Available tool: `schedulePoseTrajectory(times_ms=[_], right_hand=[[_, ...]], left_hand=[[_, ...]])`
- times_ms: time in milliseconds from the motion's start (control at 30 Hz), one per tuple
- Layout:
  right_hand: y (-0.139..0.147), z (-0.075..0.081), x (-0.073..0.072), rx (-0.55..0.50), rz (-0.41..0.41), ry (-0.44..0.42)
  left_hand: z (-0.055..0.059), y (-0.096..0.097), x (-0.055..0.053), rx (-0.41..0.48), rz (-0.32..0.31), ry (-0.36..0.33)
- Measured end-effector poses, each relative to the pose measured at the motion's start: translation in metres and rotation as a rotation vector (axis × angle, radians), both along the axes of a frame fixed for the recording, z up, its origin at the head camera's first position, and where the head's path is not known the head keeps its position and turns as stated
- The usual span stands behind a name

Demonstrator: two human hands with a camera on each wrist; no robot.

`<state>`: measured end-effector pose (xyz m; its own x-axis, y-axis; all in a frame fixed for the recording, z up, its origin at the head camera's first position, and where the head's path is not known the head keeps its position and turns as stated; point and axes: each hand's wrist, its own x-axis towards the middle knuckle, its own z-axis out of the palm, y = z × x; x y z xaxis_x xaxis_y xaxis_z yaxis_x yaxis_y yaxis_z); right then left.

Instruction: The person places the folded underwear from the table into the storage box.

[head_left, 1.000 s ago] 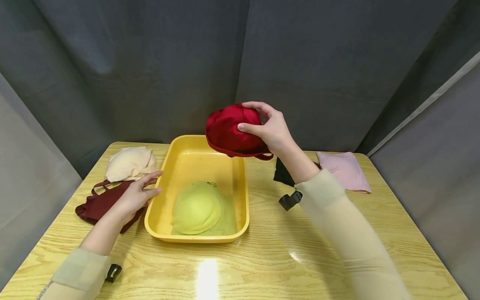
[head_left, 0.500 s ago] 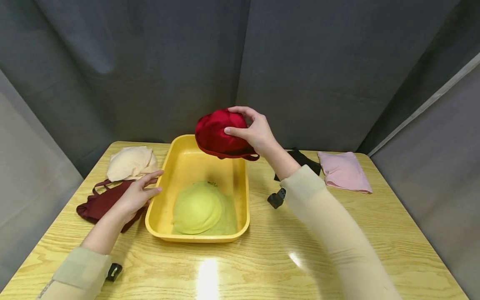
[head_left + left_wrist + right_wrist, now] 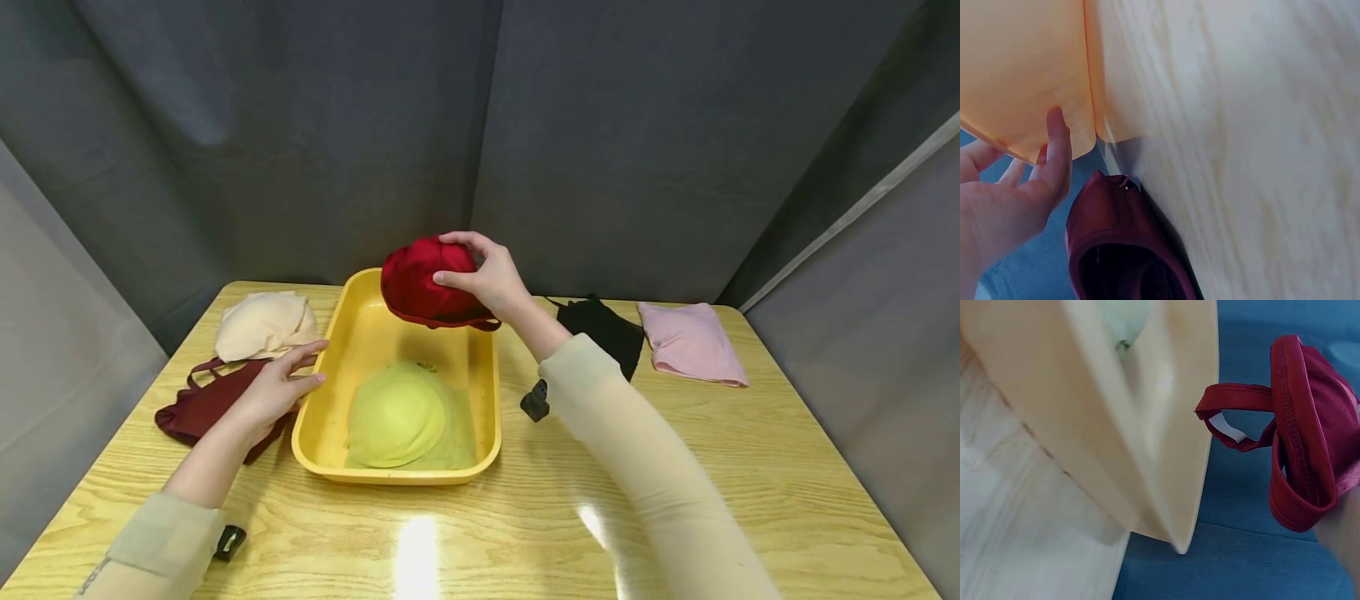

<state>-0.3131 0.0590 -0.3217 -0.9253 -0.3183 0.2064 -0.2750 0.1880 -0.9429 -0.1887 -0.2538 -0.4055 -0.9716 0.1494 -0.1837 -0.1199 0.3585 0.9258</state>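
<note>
- My left hand (image 3: 273,396): fingers loosely spread and extended, fingertips touching the near-side rim and outer wall of the yellow tub (image 3: 397,477).
- My right hand (image 3: 491,279): thumb and fingers pinching the red garment (image 3: 412,279), a smooth cupped piece held in the air.
- Red garment: extends leftward from my right fingertips, raised at the far end of the tub; a strap loop hangs just below my right hand and, in the right wrist view, stands out towards the tub.
- Yellow tub: lies between my hands, to the right of the left and lower than the right.
- Yellow-green garment (image 3: 397,417): inside the tub, in its near part, right of my left hand.
- Maroon garment (image 3: 217,400): on the table (image 3: 525,533), partly behind my left hand and forearm.
- Cream garment (image 3: 262,325): just beyond my left hand.
- Black garment (image 3: 603,329): right of my right hand, partly covered by my sleeve (image 3: 637,467).
- Pink garment (image 3: 693,342): farther right, beside the black one.
</note>
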Motion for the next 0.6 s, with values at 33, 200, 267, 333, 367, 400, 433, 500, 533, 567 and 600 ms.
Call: schedulePoseTrajectory(times_ms=[33, 200, 267, 333, 367, 400, 433, 500, 533, 567, 600], right_hand=[[-0.001, -0.003, -0.001, 0.004, 0.000, -0.001], [-0.005, -0.018, -0.004, 0.025, -0.003, -0.008], [-0.007, -0.024, -0.006, 0.036, -0.004, -0.016], [-0.009, -0.030, -0.006, 0.048, -0.004, -0.020], [-0.010, -0.033, -0.007, 0.054, -0.006, -0.019], [-0.011, -0.036, -0.007, 0.056, -0.005, -0.018], [-0.011, -0.038, -0.008, 0.057, -0.005, -0.016], [-0.012, -0.043, -0.009, 0.057, -0.003, -0.012], [-0.013, -0.046, -0.010, 0.057, -0.003, -0.016], [-0.013, -0.048, -0.010, 0.059, -0.003, -0.020], [-0.014, -0.051, -0.011, 0.059, -0.001, -0.026]], left_hand=[[0.000, 0.000, 0.000, -0.001, 0.000, 0.000], [0.001, 0.000, 0.001, 0.002, 0.006, -0.006], [0.001, 0.000, 0.001, 0.002, 0.009, -0.010], [0.001, 0.000, 0.001, 0.002, 0.011, -0.011], [0.001, 0.000, 0.001, 0.003, 0.011, -0.012], [0.001, 0.000, 0.001, 0.004, 0.010, -0.012], [0.001, 0.000, 0.001, 0.003, 0.010, -0.012], [0.001, 0.000, 0.001, 0.005, 0.009, -0.012], [0.001, 0.000, 0.001, 0.005, 0.008, -0.011], [0.001, 0.000, 0.001, 0.005, 0.006, -0.010], [0.001, 0.000, 0.001, 0.004, 0.005, -0.009]])
